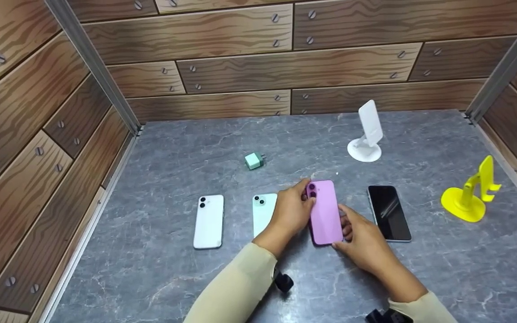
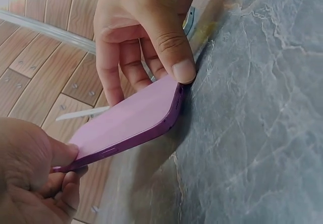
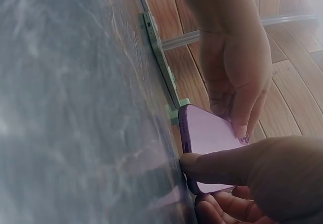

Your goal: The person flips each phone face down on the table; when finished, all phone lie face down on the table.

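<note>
Both hands hold a pink phone [image 1: 326,215], its back and two camera lenses facing up. At its camera end, the left hand [image 1: 291,208] pinches the left edge, thumb over the back. The right hand [image 1: 365,240] grips the lower right corner, its thumb [image 3: 212,166] at the charging-port end and its fingers along the side. In the left wrist view the phone is tilted, camera end raised and port end close to the table. A mint phone [image 1: 262,215] lies back up, partly hidden by the left hand. Beside the right hand lies a phone with a black screen [image 1: 389,213] facing up.
Farther left, a white phone [image 1: 209,222] lies back up on the grey marbled table [image 1: 151,188]. A green plug adapter [image 1: 254,160] sits behind the phones. A white phone stand [image 1: 370,130] stands at the back right, a yellow one [image 1: 465,202] at the right. Wood-patterned panels [image 1: 240,36] surround the table.
</note>
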Available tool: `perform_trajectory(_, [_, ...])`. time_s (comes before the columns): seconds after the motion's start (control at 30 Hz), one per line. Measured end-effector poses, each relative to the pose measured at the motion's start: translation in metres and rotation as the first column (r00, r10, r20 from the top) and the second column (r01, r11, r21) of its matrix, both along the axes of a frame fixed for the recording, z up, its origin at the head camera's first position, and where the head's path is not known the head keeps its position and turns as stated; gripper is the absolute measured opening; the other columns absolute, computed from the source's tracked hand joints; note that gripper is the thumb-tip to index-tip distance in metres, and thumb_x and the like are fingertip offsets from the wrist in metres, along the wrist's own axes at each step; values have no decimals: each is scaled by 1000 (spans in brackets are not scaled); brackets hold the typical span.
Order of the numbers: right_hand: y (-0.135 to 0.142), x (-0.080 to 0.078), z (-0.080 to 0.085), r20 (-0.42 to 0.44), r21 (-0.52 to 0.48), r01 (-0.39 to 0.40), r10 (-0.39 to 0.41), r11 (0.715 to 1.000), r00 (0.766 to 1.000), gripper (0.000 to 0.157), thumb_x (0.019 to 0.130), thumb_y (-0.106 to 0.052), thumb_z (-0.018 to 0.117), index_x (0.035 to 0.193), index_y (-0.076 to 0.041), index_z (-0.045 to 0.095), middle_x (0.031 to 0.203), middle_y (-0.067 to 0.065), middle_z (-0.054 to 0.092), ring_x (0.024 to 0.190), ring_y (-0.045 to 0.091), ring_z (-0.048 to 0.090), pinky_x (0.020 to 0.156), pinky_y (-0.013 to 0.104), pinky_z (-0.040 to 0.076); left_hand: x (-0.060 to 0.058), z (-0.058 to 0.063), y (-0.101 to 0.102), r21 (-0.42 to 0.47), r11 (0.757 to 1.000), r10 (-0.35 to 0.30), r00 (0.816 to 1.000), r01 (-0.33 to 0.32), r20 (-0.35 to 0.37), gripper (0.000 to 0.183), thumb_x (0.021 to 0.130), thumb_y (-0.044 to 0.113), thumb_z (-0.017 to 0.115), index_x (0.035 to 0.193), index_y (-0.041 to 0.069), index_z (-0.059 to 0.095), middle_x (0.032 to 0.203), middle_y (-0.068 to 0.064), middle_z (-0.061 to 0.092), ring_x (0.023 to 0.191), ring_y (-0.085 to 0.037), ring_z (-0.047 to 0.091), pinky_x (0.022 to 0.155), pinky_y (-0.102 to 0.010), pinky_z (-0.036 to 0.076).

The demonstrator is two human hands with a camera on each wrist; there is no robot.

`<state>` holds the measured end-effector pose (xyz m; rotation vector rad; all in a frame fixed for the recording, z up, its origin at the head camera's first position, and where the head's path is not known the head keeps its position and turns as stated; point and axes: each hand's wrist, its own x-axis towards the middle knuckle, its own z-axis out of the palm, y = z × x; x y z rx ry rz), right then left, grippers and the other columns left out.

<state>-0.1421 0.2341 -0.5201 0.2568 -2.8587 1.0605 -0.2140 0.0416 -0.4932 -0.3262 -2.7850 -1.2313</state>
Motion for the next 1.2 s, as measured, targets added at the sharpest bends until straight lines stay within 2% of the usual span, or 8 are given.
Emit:
perform_trajectory(0.17, [3,-1,0,59,-59,7,-4,998,998,95,73,-1,98,156,4,52,115,13,75,89,15,68,77,25,60,-1,-3,-3,57,998,-32,996,27,84,65,99,12,80,160,14,57,138,-13,76,120,-20,73,107,-36,58])
perform_trajectory(0.33, [8,-2,-1,118,-123,19,-4,992,993,93,75,0,98,156,1,53,115,11,75,93,16,69,79,22,59,-4,-8,-3,79,997,-13,990,2,138,68,95,11,85,158,18,61,144,-11,73,123,-18,69,110,-36,56])
perform_trajectory(0.5, [8,0,0,121,-110,24,-11,994,993,92,75,-2,98,156,1,54,116,11,75,94,17,70,80,23,60,-5,-12,1,83,997,-17,986,3,168,74,91,13,89,159,15,59,141,-13,74,122,-21,70,109,-37,56])
perform_trajectory(0.63, [7,1,1,124,-108,24,-11,994,992,91,75,-2,98,155,5,54,119,13,74,95,17,70,82,23,60,-3,-17,4,58,998,-27,980,16,196,82,91,17,91,163,13,52,145,-15,72,129,-21,69,112,-37,55])
perform_trajectory(0.8, [7,1,1,125,-110,13,1,994,992,89,76,1,96,154,8,54,123,15,70,97,18,67,83,22,60,-1,-22,6,49,999,-24,977,13,212,82,91,18,90,164,11,52,146,-15,71,129,-21,68,113,-38,55])
perform_trajectory(0.9, [7,1,1,118,-104,0,13,995,993,88,76,2,95,153,9,54,122,15,69,98,19,66,84,23,60,-1,-24,6,56,998,-26,977,14,211,82,91,18,91,163,10,52,140,-14,74,124,-18,69,111,-36,56])
perform_trajectory(1.1, [8,0,0,134,-142,0,19,990,991,87,75,3,96,151,11,55,121,15,69,99,20,67,84,21,61,-1,-26,6,108,994,-21,977,-2,210,82,88,14,92,160,7,55,107,-4,78,96,-10,66,96,-30,58])
perform_trajectory(1.2, [9,-1,0,151,-158,8,16,987,988,87,74,3,96,151,10,56,122,15,69,98,19,67,83,20,60,1,-28,6,104,995,-14,979,-8,205,81,87,14,93,158,5,57,111,-5,79,98,-10,67,97,-30,58])
